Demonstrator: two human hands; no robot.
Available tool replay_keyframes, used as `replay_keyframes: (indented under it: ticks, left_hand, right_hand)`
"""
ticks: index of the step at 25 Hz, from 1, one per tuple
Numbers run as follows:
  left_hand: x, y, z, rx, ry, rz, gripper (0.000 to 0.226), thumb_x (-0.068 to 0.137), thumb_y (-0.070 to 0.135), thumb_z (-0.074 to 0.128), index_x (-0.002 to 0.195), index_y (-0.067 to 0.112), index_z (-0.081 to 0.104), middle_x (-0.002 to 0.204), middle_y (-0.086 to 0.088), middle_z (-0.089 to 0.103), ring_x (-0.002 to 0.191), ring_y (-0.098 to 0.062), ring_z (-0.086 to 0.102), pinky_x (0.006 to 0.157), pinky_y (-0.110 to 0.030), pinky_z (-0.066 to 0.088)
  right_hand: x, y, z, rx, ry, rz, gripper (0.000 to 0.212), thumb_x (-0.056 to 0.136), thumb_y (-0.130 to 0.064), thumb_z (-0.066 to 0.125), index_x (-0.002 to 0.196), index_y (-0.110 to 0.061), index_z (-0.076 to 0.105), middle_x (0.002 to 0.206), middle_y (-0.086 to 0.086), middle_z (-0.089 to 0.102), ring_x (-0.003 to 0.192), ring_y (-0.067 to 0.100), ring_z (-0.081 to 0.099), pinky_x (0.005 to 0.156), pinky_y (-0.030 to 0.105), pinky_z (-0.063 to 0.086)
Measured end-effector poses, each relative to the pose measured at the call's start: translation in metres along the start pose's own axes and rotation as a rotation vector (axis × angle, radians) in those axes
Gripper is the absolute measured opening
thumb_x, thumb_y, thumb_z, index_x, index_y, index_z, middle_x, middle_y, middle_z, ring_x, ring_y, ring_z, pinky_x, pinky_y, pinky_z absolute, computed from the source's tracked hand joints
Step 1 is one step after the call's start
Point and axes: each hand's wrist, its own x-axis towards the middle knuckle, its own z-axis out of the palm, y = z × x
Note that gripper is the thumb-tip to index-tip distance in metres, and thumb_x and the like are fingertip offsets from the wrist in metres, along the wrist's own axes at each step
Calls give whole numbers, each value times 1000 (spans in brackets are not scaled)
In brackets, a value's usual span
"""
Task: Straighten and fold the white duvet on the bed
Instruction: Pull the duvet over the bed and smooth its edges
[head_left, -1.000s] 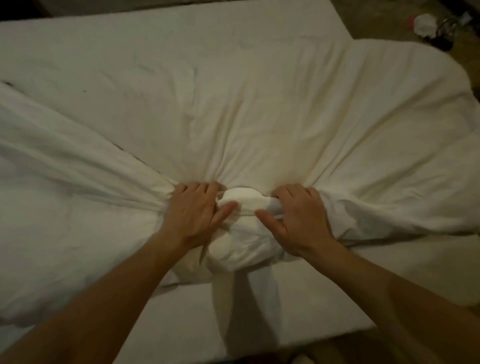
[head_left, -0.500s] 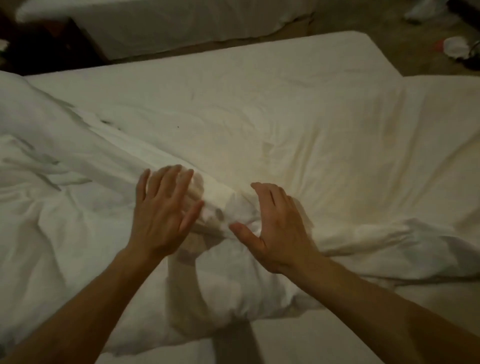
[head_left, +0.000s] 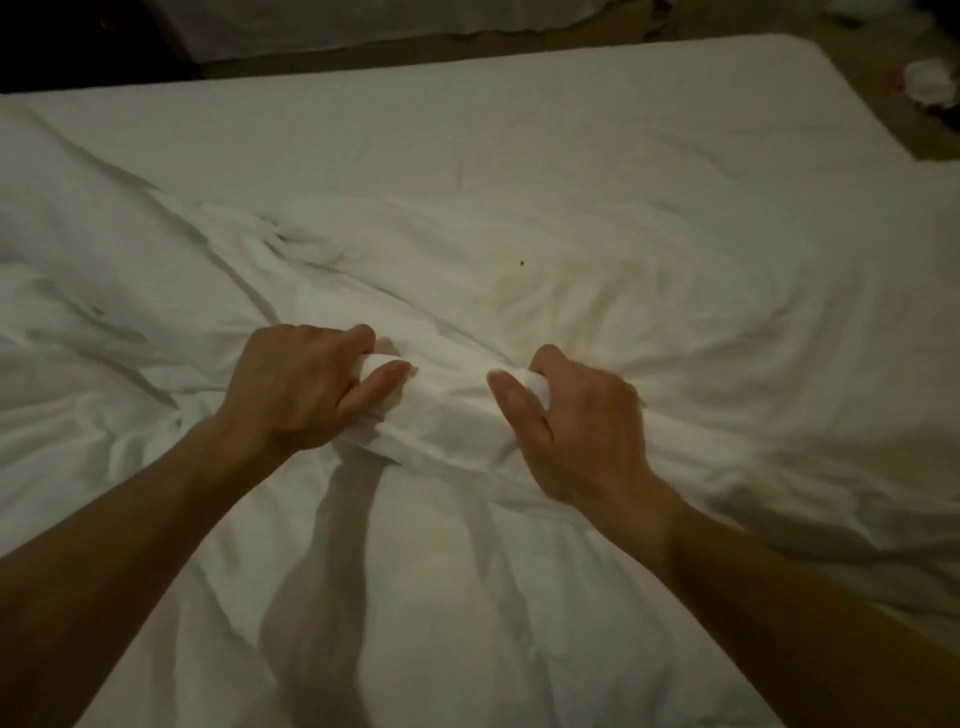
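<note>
Your left hand (head_left: 306, 384) and right hand (head_left: 582, 421) each grip a bunched fold of the white duvet (head_left: 597, 291) at centre frame, fingers curled round it.

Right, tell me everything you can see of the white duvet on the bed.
The white duvet looks like soft, plain cotton, rumpled and unfolded, spread over most of the white-sheeted bed. Deep creases fan out from a bunched ridge near its middle. The left hand and the right hand each grip that ridge, fingers curled into the cloth, thumbs pressing on top. A faint yellowish patch and a small dark speck mark it beyond the hands. The forearms cast shadows on its near part.
</note>
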Motion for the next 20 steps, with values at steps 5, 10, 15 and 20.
replay_keyframes:
  ticks: [5,10,15,20]
  left_hand:
    - [-56,16,-52,-47,153,23,76,99,63,16,68,11,61,50,-2,55,39,-24,51,49,-20,22]
    - [-120,70,-122,-40,270,10,75,101,58,19,64,11,62,49,-2,51,39,-19,46,52,-17,17]
    - [-203,116,-70,-33,-7,-135,71,100,63,13,82,17,64,70,1,60,59,-21,55,62,-28,32]
    - [-226,111,34,-52,-355,-217,100,86,74,-16,154,16,27,156,-7,34,144,-26,28,122,-40,9]
  right_hand:
    - [-22,-30,-35,68,120,-222,69,100,-69,21,68,-15,51,51,-4,43,40,14,37,45,20,24]
    - [-61,-47,-80,115,223,-359,71,102,-64,23,64,-11,51,54,-2,43,45,14,35,45,26,26]
    - [-134,-12,-48,-77,16,-292,76,102,-66,16,67,-13,56,61,5,54,52,27,51,52,32,37]
    - [-167,19,4,-176,-224,-160,72,98,-71,13,94,-17,60,89,3,57,83,24,49,80,39,38]
